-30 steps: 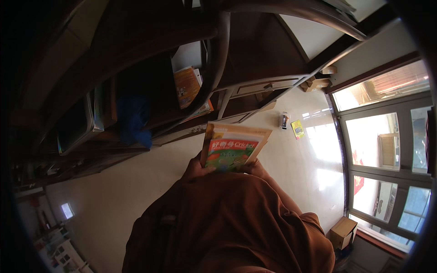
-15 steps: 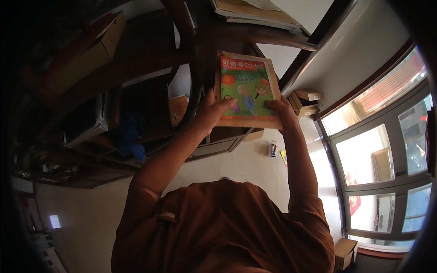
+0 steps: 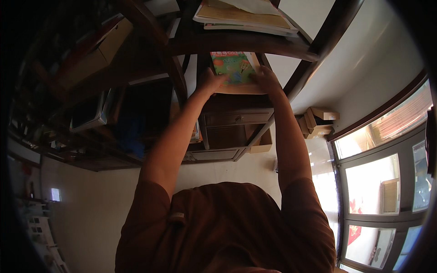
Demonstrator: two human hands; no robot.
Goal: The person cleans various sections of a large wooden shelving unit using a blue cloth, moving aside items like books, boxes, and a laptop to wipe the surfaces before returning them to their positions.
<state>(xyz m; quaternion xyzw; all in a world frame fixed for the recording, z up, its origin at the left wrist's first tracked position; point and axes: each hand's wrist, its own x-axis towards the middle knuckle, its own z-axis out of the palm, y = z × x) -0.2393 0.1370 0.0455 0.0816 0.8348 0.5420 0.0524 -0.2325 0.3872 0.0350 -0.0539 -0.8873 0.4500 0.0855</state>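
My left hand point(image 3: 210, 83) and my right hand point(image 3: 268, 82) grip the two sides of a green picture magazine point(image 3: 233, 69) with a red band across its top. Under it lies a tan sheet or larger booklet point(image 3: 246, 89), whose edges show past the magazine; whether it is one piece or several I cannot tell. Both arms reach forward, and the stack sits inside a dark wooden shelf point(image 3: 241, 48), beneath its upper board. That board hides the far end of the magazine. My thumbs rest on the cover, slightly blurred, and my other fingers are mostly hidden.
On the upper board lies a pile of papers and booklets point(image 3: 248, 20). A drawer point(image 3: 239, 118) is below my hands. Cardboard boxes point(image 3: 317, 122) stand by the wall at right, near a glazed door point(image 3: 373, 186). A blue cloth point(image 3: 132, 136) hangs in the shelving at left.
Both hands have moved forward with the magazine and the tan piece, from in front of the shelf to inside it. The top of the cover is now hidden behind the board.
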